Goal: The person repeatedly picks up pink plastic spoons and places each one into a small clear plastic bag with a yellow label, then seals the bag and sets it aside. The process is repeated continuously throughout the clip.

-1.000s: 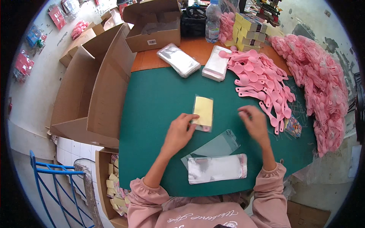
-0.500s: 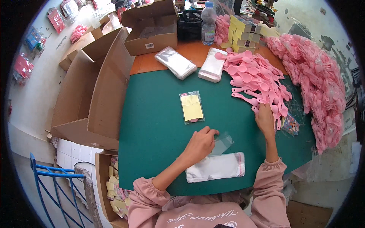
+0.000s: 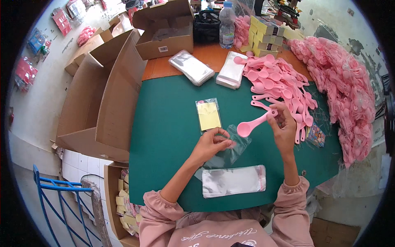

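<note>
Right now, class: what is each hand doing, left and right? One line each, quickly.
Left hand: closed on a clear plastic bag, pinching its edge.
Right hand: closed on the handle of a pink spoon.

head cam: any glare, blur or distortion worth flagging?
Head view: strong fisheye, the green table edges bow and corners go black. Glare on the clear bag stack and the bag at the left hand. Right hand with pink spoon sharp; soft even light, faint shadows.

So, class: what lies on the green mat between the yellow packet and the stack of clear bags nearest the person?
In the head view, the left hand pinching a clear bag lies between the yellow packet and the stack of clear bags.
</note>
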A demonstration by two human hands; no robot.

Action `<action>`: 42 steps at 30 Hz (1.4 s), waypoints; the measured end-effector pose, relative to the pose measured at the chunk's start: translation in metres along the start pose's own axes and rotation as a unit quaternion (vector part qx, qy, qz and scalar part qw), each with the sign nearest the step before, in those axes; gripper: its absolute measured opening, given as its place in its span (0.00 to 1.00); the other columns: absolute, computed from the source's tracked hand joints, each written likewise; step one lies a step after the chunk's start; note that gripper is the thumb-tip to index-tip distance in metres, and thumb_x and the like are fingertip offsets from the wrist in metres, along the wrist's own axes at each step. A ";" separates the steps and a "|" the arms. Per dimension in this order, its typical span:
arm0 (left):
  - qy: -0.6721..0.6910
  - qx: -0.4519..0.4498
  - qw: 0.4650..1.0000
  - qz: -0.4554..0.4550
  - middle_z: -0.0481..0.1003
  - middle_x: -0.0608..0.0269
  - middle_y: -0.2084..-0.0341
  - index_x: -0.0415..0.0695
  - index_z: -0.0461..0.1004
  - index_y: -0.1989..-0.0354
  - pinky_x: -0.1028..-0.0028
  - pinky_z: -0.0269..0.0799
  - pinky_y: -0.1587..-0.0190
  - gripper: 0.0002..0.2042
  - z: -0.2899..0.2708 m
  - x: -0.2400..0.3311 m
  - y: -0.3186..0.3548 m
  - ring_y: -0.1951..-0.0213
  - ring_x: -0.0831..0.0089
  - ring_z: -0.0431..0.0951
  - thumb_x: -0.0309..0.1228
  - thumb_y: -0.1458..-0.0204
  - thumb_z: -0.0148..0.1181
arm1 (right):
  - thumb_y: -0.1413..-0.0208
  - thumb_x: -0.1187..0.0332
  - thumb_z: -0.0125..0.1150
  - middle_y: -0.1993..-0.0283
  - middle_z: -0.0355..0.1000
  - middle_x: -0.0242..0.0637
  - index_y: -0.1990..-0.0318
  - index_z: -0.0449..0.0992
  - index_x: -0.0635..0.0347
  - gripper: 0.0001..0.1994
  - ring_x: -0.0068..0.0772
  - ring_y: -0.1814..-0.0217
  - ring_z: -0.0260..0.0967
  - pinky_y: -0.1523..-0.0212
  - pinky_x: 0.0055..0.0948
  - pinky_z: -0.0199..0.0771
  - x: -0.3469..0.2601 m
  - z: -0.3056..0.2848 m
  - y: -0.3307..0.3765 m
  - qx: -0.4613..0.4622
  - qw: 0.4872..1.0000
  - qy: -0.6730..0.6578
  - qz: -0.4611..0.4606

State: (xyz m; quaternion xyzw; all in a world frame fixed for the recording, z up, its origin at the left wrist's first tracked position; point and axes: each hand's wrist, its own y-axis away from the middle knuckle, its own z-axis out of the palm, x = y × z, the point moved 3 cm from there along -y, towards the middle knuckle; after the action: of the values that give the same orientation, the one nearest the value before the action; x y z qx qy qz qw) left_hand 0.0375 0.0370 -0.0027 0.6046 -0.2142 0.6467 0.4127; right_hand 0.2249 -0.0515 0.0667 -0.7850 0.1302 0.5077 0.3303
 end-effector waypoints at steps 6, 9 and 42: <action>0.009 0.009 1.000 -0.024 0.76 0.57 0.70 0.36 0.67 0.61 0.82 0.69 0.63 0.11 -0.001 0.004 0.002 0.67 0.77 0.76 0.24 0.53 0.58 | 0.52 0.74 0.58 0.74 0.62 0.22 0.60 0.70 0.59 0.10 0.09 0.78 0.50 0.81 0.11 0.49 0.005 0.007 0.004 -0.036 0.999 -0.014 0.003; 0.014 -0.004 0.999 -0.032 0.76 0.58 0.71 0.36 0.67 0.60 0.83 0.68 0.64 0.13 -0.001 0.006 0.003 0.67 0.79 0.75 0.25 0.54 0.58 | 0.52 0.74 0.59 0.74 0.61 0.22 0.61 0.70 0.59 0.10 0.09 0.79 0.48 0.81 0.11 0.47 0.002 0.009 0.006 -0.050 0.999 -0.010 0.002; 0.067 -0.092 0.993 -0.014 0.75 0.58 0.68 0.34 0.70 0.59 0.81 0.71 0.61 0.18 0.016 0.032 0.011 0.65 0.76 0.75 0.39 0.42 0.41 | 0.46 0.61 0.53 0.69 0.69 0.31 0.55 0.64 0.61 0.16 0.12 0.77 0.54 0.79 0.12 0.53 -0.008 0.031 0.033 -0.101 0.992 -0.076 0.001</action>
State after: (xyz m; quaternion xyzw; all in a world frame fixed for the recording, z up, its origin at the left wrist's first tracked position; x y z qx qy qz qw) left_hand 0.0407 0.0268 0.0335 0.5219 -0.2362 0.6574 0.4895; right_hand 0.1820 -0.0570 0.0529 -0.7733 0.0538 0.5767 0.2580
